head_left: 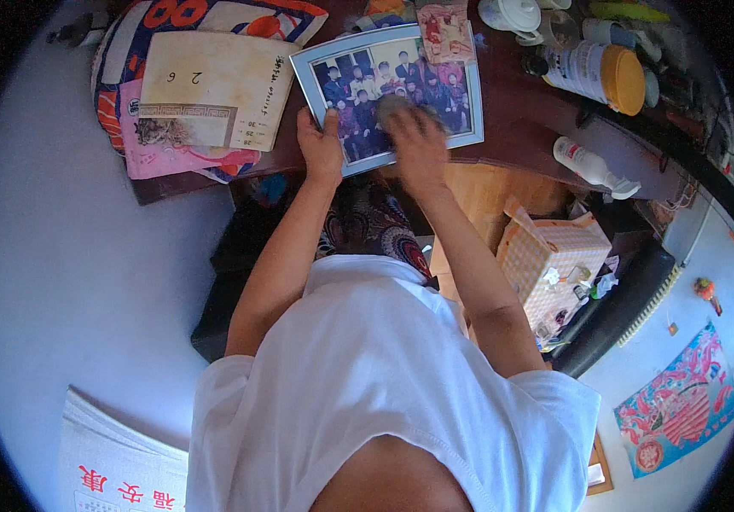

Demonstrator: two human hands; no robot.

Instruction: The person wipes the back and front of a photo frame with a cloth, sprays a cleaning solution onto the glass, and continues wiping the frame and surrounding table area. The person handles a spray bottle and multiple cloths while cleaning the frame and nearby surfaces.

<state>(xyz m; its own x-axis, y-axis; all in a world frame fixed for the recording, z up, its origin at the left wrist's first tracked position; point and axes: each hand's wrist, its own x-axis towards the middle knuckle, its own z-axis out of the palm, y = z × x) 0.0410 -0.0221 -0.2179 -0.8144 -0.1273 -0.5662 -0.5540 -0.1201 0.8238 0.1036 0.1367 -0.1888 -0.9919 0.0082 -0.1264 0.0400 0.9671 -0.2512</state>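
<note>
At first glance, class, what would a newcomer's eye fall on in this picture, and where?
Probably the blue-framed group photograph at top centre: the left hand holds its lower left edge, while the blurred right hand and something greyish are over its front. Next, perhaps, the pink-and-blue poster on the wall, lower right, and the yellow-lidded container, upper right.
</note>
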